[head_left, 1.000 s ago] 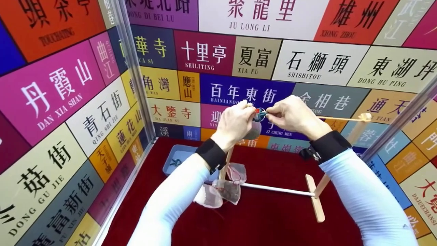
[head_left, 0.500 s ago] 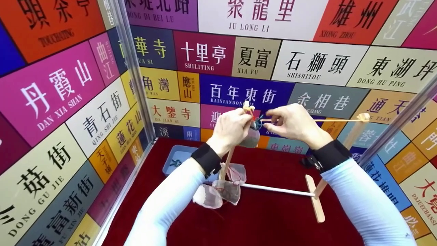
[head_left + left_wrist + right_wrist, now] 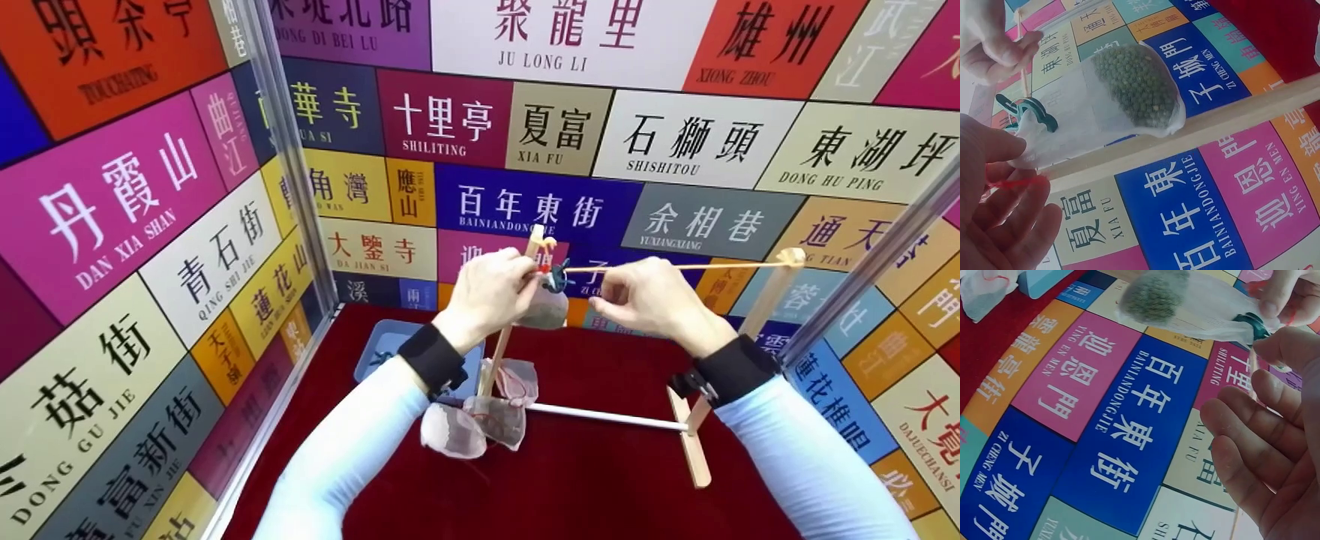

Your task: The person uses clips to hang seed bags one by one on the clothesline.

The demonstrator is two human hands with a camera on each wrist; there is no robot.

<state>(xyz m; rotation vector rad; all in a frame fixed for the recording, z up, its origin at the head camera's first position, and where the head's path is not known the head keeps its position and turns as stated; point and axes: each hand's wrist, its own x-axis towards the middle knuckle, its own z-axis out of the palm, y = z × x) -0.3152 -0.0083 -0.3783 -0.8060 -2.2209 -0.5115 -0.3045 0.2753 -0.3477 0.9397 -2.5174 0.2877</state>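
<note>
A white mesh bag (image 3: 545, 311) with green beans (image 3: 1137, 84) in its bottom hangs by the left end of a thin cord (image 3: 727, 266). A dark green clip (image 3: 555, 277) grips the bag's gathered neck at the cord. My left hand (image 3: 487, 292) pinches the bag's top end between thumb and fingers, its red drawstring (image 3: 1022, 181) lying across the fingers. Just right of the clip, my right hand (image 3: 649, 300) has loosely curled fingers and holds nothing, as the palm in the right wrist view (image 3: 1275, 450) shows.
The cord runs between a left wooden post (image 3: 496, 360) and a right wooden post (image 3: 765, 296), joined low by a white rod (image 3: 607, 415). Several mesh bags (image 3: 454, 431) lie by the left post. Behind them stands a blue basin (image 3: 405, 327) with green clips (image 3: 384, 356) inside.
My right hand has let go of the clip and drawn back to the right and down. The clip stays on the bag at the cord; my left hand has shifted slightly left and down.
</note>
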